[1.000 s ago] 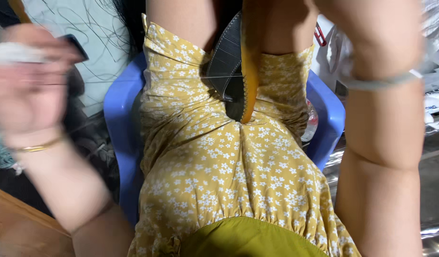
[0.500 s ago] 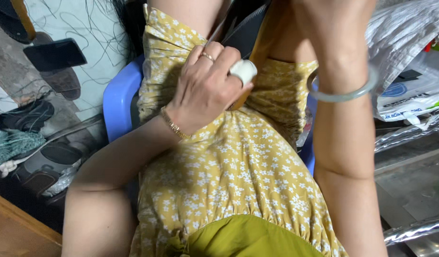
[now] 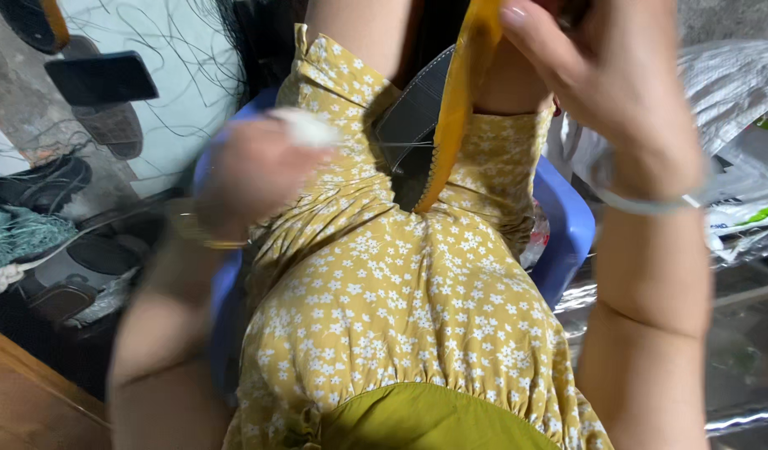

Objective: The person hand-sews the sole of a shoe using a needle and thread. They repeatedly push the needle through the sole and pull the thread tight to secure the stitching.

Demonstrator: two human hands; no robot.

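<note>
Head view, near: yellow flowered dress (image 3: 417, 317) over the lap, on a blue plastic chair (image 3: 567, 233).
Left hand (image 3: 250, 171): blurred, fingers curled around a small white object (image 3: 311, 127).
Right hand (image 3: 600, 75): far right, fingers closed on an orange strip (image 3: 455, 108) beside a dark leather piece (image 3: 413, 125).
Packages: white plastic bags (image 3: 734, 92), far right, with a green patch.
Far left: dark sandals (image 3: 100, 79).

The right hand (image 3: 600, 75) grips the top of a curved yellow strip (image 3: 455, 108) standing against a dark leather piece (image 3: 413, 125) on the lap. Left of the strip, the blurred left hand (image 3: 250, 171) holds a small white object (image 3: 310, 127) above the yellow floral dress (image 3: 400, 308).
</note>
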